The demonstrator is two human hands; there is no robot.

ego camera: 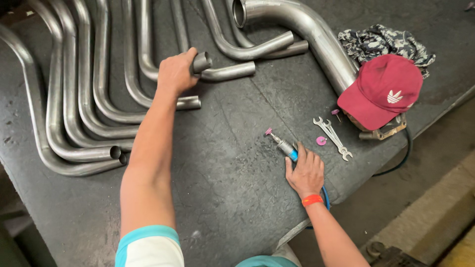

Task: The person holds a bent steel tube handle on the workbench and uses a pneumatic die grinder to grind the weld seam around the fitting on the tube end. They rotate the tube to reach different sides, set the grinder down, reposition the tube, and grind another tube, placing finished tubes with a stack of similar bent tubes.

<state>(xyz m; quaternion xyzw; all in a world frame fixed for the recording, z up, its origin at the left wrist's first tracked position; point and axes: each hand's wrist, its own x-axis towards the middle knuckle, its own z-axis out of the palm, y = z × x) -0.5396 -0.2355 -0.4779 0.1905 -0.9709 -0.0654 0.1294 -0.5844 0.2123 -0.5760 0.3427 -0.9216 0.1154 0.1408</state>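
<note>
My left hand (175, 71) reaches far across the dark work table (232, 198) and grips the end of a bent steel tube (202, 62), its open mouth pointing right. My right hand (307, 173), with an orange wristband, rests on a small air die grinder (284, 146) that lies on the table, its pink grinding stone (268, 131) pointing up-left. A blue hose (325, 198) runs from the grinder back under my wrist.
Several bent steel tubes (74, 99) lie in rows at the left. A wide curved pipe (316, 34) runs across the top right. A red cap (383, 89) and patterned cloth (383, 42) sit at the right, with two wrenches (334, 138) and a pink stone (321, 141) beside them.
</note>
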